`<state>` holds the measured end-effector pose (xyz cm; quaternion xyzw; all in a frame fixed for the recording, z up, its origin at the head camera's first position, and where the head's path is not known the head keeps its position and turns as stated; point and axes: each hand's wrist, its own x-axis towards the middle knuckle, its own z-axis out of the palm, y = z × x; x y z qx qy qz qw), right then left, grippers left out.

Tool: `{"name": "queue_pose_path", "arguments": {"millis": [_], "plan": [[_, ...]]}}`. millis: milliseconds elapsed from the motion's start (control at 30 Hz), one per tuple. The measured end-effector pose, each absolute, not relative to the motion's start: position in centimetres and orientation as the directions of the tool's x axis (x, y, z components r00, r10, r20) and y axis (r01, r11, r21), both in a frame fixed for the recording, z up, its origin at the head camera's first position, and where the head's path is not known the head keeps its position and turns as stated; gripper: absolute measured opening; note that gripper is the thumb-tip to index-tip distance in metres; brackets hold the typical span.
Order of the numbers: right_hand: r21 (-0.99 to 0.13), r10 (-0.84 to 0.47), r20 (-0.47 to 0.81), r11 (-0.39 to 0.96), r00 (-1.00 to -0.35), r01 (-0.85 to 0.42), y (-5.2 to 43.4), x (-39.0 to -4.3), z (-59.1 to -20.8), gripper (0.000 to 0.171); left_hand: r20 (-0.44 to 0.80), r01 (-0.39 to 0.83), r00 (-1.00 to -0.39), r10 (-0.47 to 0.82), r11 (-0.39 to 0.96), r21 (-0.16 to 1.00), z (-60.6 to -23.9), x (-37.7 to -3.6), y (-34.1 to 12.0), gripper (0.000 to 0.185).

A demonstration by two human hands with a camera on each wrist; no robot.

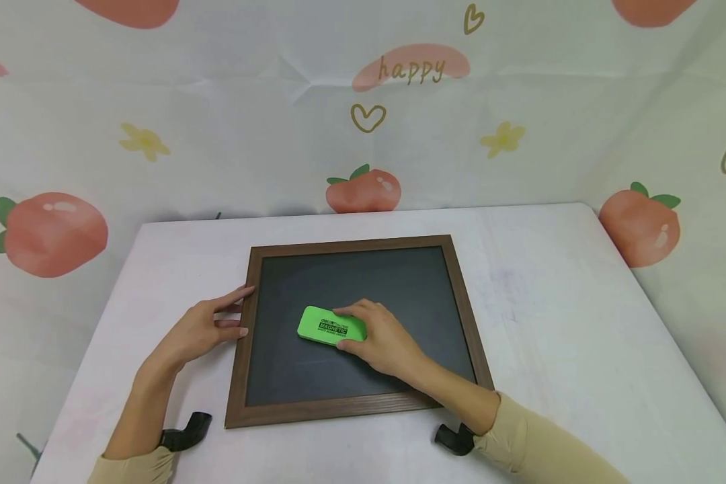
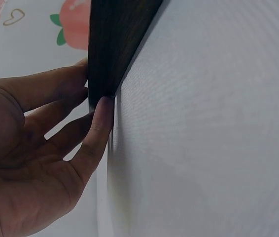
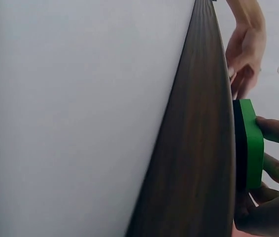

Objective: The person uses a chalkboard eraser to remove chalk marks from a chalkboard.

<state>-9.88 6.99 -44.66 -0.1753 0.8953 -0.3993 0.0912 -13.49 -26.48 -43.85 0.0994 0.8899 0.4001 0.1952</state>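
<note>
A dark chalkboard in a brown wooden frame [image 1: 463,302] lies flat on the white table [image 1: 556,323]. On its dark surface sits a green eraser [image 1: 329,325] with black lettering. My right hand [image 1: 380,339] grips the eraser from its right end, thumb at the near side and fingers over the far side. The right wrist view shows the green eraser [image 3: 251,143] edge-on behind the frame [image 3: 198,148]. My left hand [image 1: 208,327] rests on the table with straight fingertips touching the frame's left side; in the left wrist view the fingertips [image 2: 101,111] press against the frame edge [image 2: 112,44].
A printed backdrop with peaches and the word "happy" [image 1: 411,68] hangs behind and beside the table. Black wrist-camera mounts [image 1: 184,431] show at both forearms near the table's front edge. Bare tabletop lies right of the board.
</note>
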Motion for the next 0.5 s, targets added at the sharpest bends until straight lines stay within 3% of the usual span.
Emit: {"name": "queue_pose_path", "arguments": {"millis": [500], "plan": [[-0.688,-0.494,0.009,0.628,-0.869,-0.364,3.9,-9.6,-44.4,0.05,-0.234,0.064,-0.91,0.342,0.675,0.735,-44.0,-13.5,-26.6,0.075]]}}
